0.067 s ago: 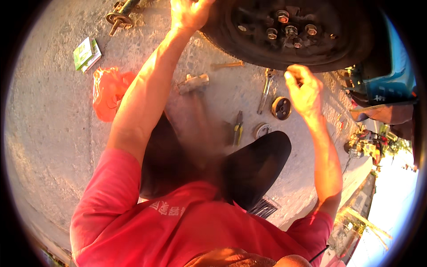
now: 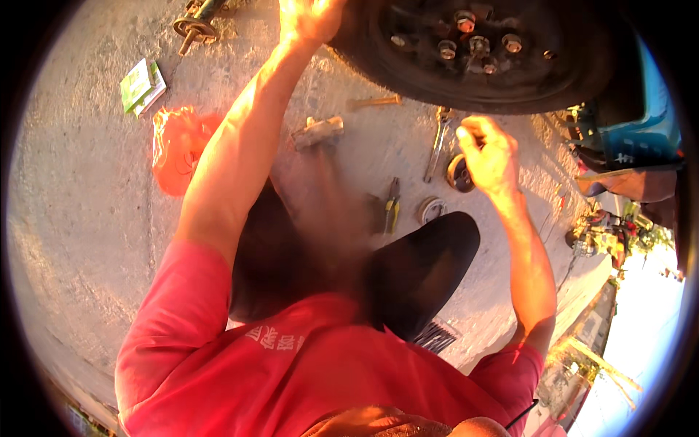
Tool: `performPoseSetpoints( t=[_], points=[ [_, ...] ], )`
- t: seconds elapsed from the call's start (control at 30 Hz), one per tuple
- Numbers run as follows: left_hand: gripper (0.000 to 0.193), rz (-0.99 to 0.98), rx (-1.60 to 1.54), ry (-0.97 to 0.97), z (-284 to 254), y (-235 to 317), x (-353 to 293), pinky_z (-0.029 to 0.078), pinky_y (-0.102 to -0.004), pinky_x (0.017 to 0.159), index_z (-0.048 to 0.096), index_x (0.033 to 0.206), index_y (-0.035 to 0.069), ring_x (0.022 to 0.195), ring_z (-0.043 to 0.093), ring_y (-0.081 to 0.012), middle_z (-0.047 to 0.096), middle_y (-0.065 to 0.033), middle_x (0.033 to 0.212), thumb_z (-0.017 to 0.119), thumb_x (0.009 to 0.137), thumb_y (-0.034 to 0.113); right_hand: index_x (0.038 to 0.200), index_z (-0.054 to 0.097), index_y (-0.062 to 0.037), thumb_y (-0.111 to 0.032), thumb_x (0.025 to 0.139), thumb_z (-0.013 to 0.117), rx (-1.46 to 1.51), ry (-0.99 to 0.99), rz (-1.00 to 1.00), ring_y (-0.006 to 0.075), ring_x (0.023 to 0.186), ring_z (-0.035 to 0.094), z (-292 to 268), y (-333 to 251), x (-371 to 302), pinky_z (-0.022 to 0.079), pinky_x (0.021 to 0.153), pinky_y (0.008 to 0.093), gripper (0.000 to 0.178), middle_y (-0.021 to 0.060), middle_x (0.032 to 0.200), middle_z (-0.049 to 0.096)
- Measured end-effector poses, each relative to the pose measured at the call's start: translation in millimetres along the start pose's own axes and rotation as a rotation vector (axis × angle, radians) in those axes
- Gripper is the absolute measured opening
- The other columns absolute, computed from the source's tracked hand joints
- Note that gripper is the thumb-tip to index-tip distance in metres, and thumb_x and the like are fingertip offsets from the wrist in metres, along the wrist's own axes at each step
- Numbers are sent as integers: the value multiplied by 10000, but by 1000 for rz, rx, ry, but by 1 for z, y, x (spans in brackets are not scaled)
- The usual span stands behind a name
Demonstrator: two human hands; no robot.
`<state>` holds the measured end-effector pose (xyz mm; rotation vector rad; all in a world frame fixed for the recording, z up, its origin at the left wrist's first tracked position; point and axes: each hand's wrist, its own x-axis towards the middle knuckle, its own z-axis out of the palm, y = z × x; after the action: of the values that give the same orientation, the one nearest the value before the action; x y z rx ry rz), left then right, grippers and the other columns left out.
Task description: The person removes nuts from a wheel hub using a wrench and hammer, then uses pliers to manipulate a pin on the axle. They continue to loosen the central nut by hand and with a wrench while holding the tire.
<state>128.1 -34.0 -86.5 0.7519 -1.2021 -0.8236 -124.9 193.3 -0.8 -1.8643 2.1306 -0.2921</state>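
Note:
A dark wheel (image 2: pixel 429 87) with a black tyre and several shiny nuts about its hub stands at the top. At the tyre's left edge my left hand (image 2: pixel 314 20) is closed on it, its fingertips partly cut off by the picture's upper rim. Below the tyre, apart from it, is my right hand (image 2: pixel 491 156). Its fingers are curled, and shadow hides what lies in them, if anything. Close beside that hand lies a round metal part with a dark face (image 2: pixel 459 173). A ratchet-like wrench (image 2: pixel 437 146) lies to its left.
A hammer (image 2: pixel 318 132) lies between my arms, near yellow-handled pliers (image 2: pixel 392 207) and a round metal ring (image 2: pixel 432 210). Left are an orange plastic bag (image 2: pixel 175 156), booklets (image 2: pixel 142 87) and a rusty shaft part (image 2: pixel 195 30). A blue vehicle body (image 2: pixel 637 138) stands right.
My right hand has moved slightly down and left, away from the tyre's lower edge, and now partly overlaps the round metal part. My left hand stays at the tyre.

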Motion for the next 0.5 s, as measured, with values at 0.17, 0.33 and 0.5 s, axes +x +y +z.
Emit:
performPoseSetpoints(
  t=[0.17,0.33,0.5],
  points=[
    [593,19,-14,-39,1,5,-1,487,-390,921,566,1274,-30,1016,615,-256,667,-168,1117,694,901,412,1022,745,-78,-411,901,620,-96,-717,253,396,1009,686,121,58,-80,536,896,495,376,202,1003,728],
    [640,70,145,2,-5,7,1,463,-409,965,576,1270,-46,1090,603,-297,657,-202,1167,670,909,474,1026,757,-97,-444,886,668,-221,-973,254,345,1064,684,232,89,-130,538,918,469,385,155,1068,732],
    [686,96,185,80,-1,-8,1,452,-419,987,558,1300,-53,1119,590,-313,643,-214,1200,656,916,506,1095,747,-117,-479,881,661,83,-800,388,334,1105,674,246,62,-117,532,950,466,430,128,1127,730]
  ],
)
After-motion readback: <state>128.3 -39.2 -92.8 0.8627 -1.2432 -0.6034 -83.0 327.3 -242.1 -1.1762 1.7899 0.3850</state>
